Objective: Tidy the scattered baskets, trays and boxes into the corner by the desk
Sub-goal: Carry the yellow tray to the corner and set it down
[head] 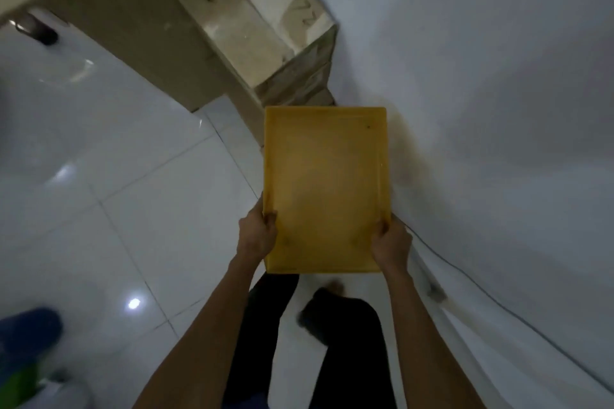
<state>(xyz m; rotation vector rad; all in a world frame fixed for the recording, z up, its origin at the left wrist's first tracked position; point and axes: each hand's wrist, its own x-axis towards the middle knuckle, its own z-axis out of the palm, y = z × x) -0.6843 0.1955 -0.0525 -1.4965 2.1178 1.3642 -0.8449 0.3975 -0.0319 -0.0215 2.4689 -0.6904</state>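
Left hand point(257, 233) and right hand point(391, 239) clamp the yellow tray point(324, 188) by its near corners. Keep it level and lower it toward twelve o'clock, beside the cardboard boxes point(265, 26).

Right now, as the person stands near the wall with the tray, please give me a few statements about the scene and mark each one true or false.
1. Both hands hold the yellow tray. True: the left hand and the right hand grip its near corners.
2. The tray is full of small objects. False: it is empty.
3. Taped cardboard boxes stand against the wall beyond the tray. True.
4. The floor is dark carpet. False: it is glossy white tile.
5. The tray rests on the boxes. False: it is held in the air, short of them.
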